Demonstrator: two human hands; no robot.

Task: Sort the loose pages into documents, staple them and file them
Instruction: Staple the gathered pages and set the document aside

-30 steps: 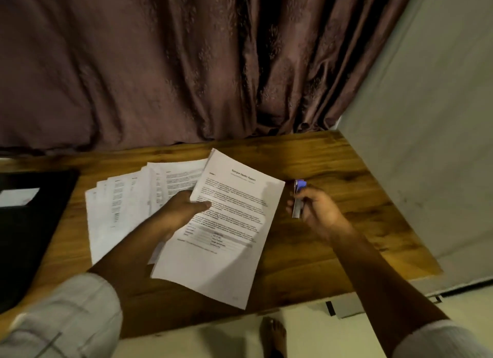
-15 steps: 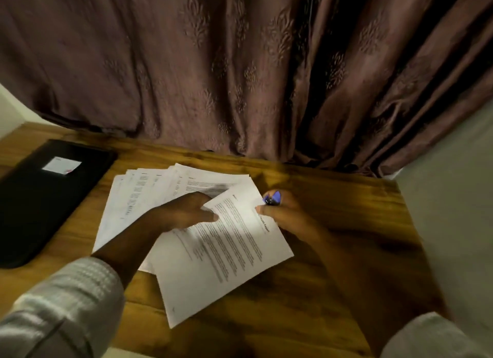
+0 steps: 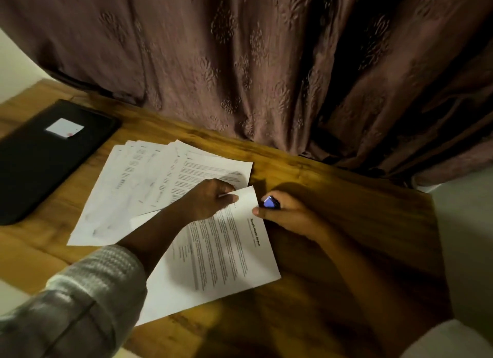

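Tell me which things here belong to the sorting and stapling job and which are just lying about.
Job: Sample Health Report, pinched at its corner by the left hand; blue stapler in the right hand; fanned loose pages; black folder, probably for filing.
Just there: brown curtain; wooden table underneath.

Left hand [image 3: 208,200] pinches the page [image 3: 226,251] corner; the right hand [image 3: 290,216], fingers [image 3: 283,198] seemingly curled, holds the stapler [image 3: 270,202].
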